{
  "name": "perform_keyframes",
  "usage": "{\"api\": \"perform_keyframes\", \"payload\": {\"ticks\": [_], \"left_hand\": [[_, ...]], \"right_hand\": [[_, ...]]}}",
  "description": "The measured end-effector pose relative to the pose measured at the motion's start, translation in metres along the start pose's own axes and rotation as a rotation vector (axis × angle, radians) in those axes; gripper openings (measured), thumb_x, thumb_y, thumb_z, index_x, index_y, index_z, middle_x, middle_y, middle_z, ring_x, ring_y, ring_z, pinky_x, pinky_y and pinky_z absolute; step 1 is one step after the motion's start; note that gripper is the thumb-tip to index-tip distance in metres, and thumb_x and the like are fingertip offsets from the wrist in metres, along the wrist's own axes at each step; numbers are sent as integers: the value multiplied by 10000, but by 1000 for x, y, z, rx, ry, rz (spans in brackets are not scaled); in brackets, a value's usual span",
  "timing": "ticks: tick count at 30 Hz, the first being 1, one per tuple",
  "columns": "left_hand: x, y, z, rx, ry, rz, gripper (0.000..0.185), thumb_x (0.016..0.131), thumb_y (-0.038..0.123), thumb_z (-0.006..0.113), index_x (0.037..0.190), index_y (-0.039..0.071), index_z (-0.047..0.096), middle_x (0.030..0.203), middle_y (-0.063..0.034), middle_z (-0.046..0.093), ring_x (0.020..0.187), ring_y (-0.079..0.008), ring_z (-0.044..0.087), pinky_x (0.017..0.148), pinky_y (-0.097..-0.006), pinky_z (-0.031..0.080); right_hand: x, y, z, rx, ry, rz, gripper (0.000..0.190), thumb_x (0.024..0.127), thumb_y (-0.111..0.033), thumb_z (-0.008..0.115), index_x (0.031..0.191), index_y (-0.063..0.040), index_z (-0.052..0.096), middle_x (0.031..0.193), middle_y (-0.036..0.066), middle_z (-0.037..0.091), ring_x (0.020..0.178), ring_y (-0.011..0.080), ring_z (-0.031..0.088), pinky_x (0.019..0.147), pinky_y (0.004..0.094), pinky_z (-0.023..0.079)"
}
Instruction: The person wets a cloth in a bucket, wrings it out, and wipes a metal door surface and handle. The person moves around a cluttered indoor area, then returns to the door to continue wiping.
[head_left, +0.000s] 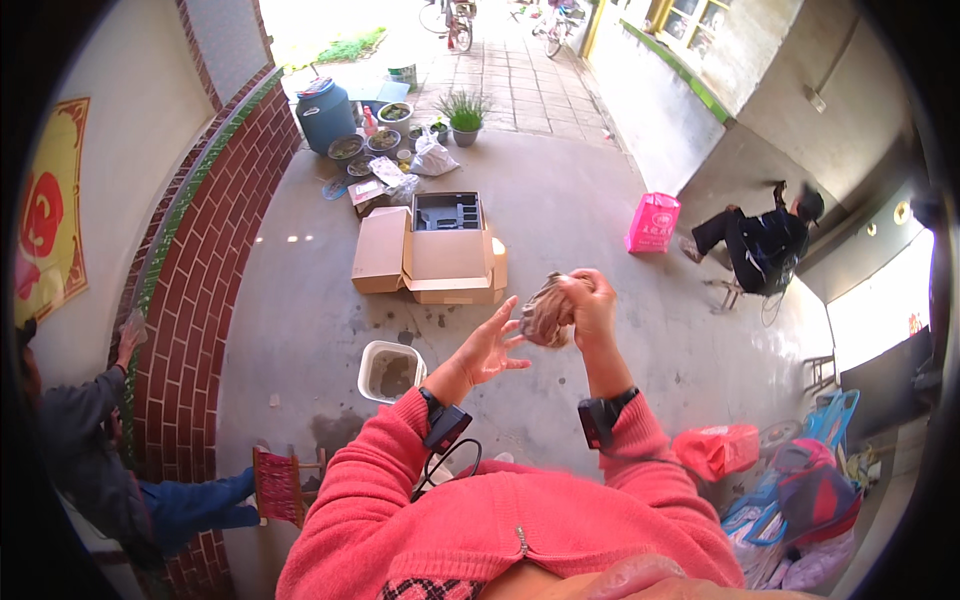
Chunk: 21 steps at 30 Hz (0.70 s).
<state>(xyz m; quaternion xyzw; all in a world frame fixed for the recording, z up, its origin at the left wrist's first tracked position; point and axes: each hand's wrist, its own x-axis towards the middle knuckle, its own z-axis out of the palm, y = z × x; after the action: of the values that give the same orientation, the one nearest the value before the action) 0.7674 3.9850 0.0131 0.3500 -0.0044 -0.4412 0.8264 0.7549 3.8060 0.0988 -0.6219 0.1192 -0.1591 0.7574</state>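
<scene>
My right hand (595, 304) is closed on a crumpled, brownish wet-looking cloth (551, 311), held up in front of me. Just left of the cloth, my left hand (491, 349) has its fingers spread and holds nothing; whether its fingertips touch the cloth is hard to tell. Below and left of my hands, a white plastic bucket (365, 375) stands on the concrete floor with murky water in it. Beyond my hands lies an opened cardboard box (450, 277) with a black insert inside. Both wrists carry black strapped devices, with a cable near the left one.
A person (82, 442) at the left reaches to the brick-patterned wall (195, 300), beside a small woven stool (279, 486). Another person (765, 240) sits at the right, near a pink bag (653, 223). Potted plants (463, 120) and a blue barrel (326, 116) stand farther off. A red bag (716, 450) lies lower right.
</scene>
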Motion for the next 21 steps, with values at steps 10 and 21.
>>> {"api": "perform_keyframes", "payload": {"ticks": [10,21], "left_hand": [[-8,-7,-21,-54,155,120,531,979,476,527,1373,123,484,1211,-92,601,1147,-257,574,944,-510,475],[-26,7,-12,-154,-49,96,715,922,588,554,1477,186,348,1344,-137,487,1256,-301,487,981,-587,424]], "right_hand": [[-5,2,10,346,-9,108,126,849,-116,709,908,-31,636,758,28,637,627,86,592,532,251,478],[2,-24,7,-214,-83,-176,108,849,-95,664,928,-34,623,761,2,602,634,67,561,546,227,461]]}}
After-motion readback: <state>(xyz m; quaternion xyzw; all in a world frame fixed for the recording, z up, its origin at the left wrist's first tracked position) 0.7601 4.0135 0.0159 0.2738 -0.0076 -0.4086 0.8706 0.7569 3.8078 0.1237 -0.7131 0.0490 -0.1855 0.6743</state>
